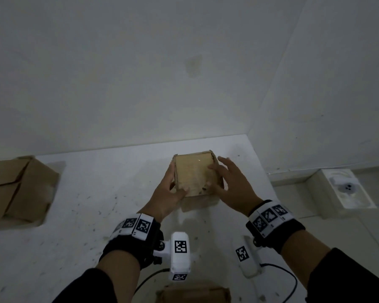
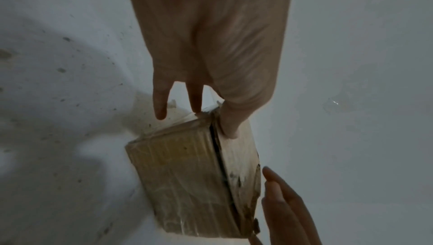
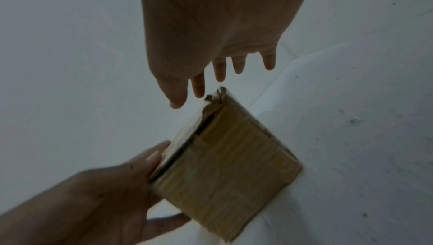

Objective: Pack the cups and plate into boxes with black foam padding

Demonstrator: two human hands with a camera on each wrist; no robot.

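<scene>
Both hands are at the small closed box (image 1: 196, 174) on the bench (image 1: 79, 215): our left hand (image 1: 170, 191) grips its side, our right hand (image 1: 232, 182) is spread beside it. Only our head view shows another box (image 1: 18, 189) far left.

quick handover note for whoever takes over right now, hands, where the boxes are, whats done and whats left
Left hand: grips the left side of the small cardboard box, thumb on its near edge.
Right hand: fingers straight, at the box's right side; in the right wrist view the fingertips look just clear of it.
The small box sits closed on the white table, towards the far right corner. A larger cardboard box lies at the table's left edge, and another box shows at the near edge.
Done: this box looks shut. Its contents cannot be seen.
Left: no cups, plate or foam are in view, so how much is packed cannot be told.
</scene>
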